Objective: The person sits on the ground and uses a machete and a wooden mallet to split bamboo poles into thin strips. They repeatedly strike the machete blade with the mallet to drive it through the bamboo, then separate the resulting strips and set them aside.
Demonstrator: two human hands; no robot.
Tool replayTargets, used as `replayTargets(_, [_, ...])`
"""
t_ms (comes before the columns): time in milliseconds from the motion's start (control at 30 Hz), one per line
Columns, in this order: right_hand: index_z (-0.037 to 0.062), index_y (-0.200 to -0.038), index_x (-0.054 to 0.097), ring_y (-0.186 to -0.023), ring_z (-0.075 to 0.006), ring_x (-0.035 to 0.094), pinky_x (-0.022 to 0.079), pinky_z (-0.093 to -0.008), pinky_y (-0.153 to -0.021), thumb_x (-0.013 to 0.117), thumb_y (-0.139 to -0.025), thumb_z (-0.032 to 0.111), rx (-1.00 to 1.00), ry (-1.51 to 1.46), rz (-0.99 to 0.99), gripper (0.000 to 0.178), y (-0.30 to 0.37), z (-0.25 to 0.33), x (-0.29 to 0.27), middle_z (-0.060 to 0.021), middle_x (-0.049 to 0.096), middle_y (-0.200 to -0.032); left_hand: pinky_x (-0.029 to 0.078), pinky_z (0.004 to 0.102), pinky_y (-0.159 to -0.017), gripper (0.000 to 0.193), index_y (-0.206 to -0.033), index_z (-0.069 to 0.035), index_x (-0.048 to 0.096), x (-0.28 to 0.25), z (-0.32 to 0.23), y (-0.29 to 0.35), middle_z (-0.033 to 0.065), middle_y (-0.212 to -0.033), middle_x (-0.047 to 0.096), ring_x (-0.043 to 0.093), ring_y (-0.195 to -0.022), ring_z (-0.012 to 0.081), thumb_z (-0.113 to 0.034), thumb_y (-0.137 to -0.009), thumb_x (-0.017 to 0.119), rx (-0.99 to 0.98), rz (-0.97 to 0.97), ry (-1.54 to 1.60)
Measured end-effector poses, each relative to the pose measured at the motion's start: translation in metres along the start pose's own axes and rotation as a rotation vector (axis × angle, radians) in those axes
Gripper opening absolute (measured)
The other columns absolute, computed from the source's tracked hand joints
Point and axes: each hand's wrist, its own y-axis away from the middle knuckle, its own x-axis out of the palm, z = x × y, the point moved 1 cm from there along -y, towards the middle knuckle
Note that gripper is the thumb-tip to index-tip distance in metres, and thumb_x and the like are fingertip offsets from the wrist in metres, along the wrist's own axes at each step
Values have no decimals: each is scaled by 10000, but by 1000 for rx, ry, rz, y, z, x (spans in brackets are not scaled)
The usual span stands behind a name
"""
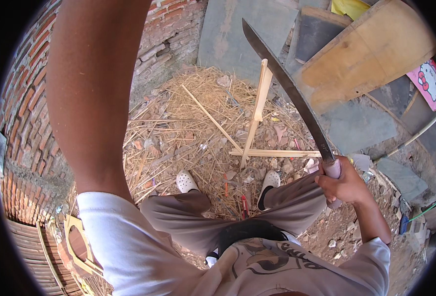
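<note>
My right hand is wrapped round the pale handle of a machete. Its long, dark, curved blade points up and to the left, away from me. Beyond the blade, a split piece of pale wood or bamboo stands nearly upright, its top close beside the blade in the picture. Thin pale strips lie crosswise near its foot, and one slim stick slants down to them from the left. My left arm reaches up past the top edge, so my left hand is out of view.
Straw and rubble cover the ground around my white clogs. A brick wall rises on the left. Leaning at the back right are a tan board, grey panels and a pink cartoon panel. Bamboo slats lie lower left.
</note>
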Motion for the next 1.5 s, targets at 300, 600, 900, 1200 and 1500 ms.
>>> replayTargets(300, [33,-861,483,-401,-102,469,398,-283,-377,686,-797,-27,69,42,-52,221,23,6,-21,-12,489,-580,22,480,-1221,1193,-1543,12,73,55,70,-48,240,-1609,40,-29,-1504,339,-903,-779,35,-195,276,199])
replayTargets(600, [41,-845,472,-395,-97,456,341,-283,-363,630,-782,-98,48,47,24,219,32,24,-39,-18,493,-561,76,493,-1216,1202,-1504,96,175,116,57,-11,271,-1587,148,79,-1496,382,-881,-812,71,-383,477,98])
replayTargets(900, [57,-858,432,-389,-115,441,341,-297,-371,599,-807,-95,191,-566,491,231,32,3,17,-22,430,-531,116,492,-1206,1091,-1524,27,218,115,65,14,215,-1600,182,175,-1487,352,-835,-863,111,-390,443,127])
replayTargets(1200, [59,-881,422,-369,-132,423,340,-310,-366,599,-819,-95,28,-350,279,243,8,-1,65,-33,419,-531,165,465,-1202,832,-1482,8,357,65,103,48,228,-1558,294,221,-1474,342,-656,-984,287,-237,-35,406])
replayTargets(1500, [36,-880,427,-368,-125,443,350,-306,-354,606,-781,-83,174,-132,48,236,4,18,23,-35,424,-541,206,516,-1183,1062,-1398,101,424,108,50,83,295,-1428,452,370,-1378,434,-799,-835,442,3,-28,-26])
